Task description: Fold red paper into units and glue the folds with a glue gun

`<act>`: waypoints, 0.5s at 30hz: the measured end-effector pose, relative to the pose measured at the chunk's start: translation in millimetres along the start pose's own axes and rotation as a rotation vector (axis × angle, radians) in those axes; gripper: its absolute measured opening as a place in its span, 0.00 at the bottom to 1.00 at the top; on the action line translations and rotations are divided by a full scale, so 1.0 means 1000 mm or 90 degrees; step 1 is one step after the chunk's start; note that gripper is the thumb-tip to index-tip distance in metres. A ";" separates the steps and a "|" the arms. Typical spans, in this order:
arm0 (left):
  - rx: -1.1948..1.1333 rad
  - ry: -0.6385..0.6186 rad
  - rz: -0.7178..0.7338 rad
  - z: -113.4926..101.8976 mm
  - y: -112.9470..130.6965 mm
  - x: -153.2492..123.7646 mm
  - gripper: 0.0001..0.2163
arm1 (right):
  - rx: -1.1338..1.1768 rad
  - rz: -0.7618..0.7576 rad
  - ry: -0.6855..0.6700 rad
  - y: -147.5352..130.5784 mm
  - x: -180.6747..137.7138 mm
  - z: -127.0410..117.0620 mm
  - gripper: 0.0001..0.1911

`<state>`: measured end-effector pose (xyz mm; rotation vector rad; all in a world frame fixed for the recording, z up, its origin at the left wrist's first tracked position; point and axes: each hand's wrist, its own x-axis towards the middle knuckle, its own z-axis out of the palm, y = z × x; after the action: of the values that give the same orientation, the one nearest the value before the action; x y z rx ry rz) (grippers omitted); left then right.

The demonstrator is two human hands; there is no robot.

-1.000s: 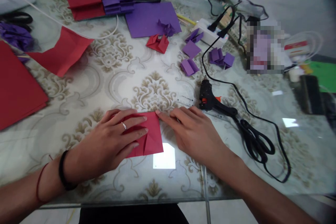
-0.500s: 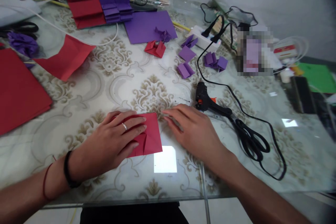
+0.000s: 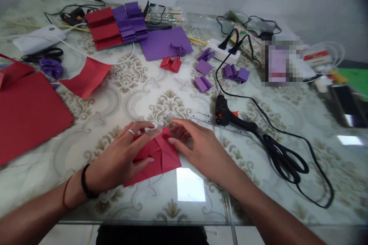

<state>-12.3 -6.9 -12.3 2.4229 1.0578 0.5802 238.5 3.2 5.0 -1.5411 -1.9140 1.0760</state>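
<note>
A folded sheet of red paper (image 3: 165, 159) with several creases lies on the table in front of me. Over its left part is my left hand (image 3: 126, 151), fingers spread, with the index fingertip at the paper's upper part and the thumb on its lower folds. At the upper right corner of the sheet is my right hand (image 3: 195, 141). Its thumb reaches over the paper and the other fingers curl beyond the edge, with a gap between them. Whether the right fingertips touch the paper I cannot make out. My left hand partly covers the sheet's left side.
To the right lie a black glue gun (image 3: 227, 113) with its cord and black-handled scissors (image 3: 284, 159). Small purple folded papers (image 3: 204, 67) and a red folded piece (image 3: 171, 64) lie ahead. Red sheets (image 3: 31, 115) are stacked left. A white power strip (image 3: 222, 50) sits behind.
My right hand has moved left, onto the paper's right edge. My left fingers have lifted and spread, and the red paper has turned slightly. The camera view has shifted.
</note>
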 end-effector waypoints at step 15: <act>-0.177 -0.138 -0.213 -0.036 0.025 0.017 0.16 | 0.261 -0.023 -0.070 -0.013 -0.007 -0.007 0.05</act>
<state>-6.8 -1.6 34.0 1.9641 1.1684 0.3175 237.6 -2.6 20.1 -1.2359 -1.6468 1.4560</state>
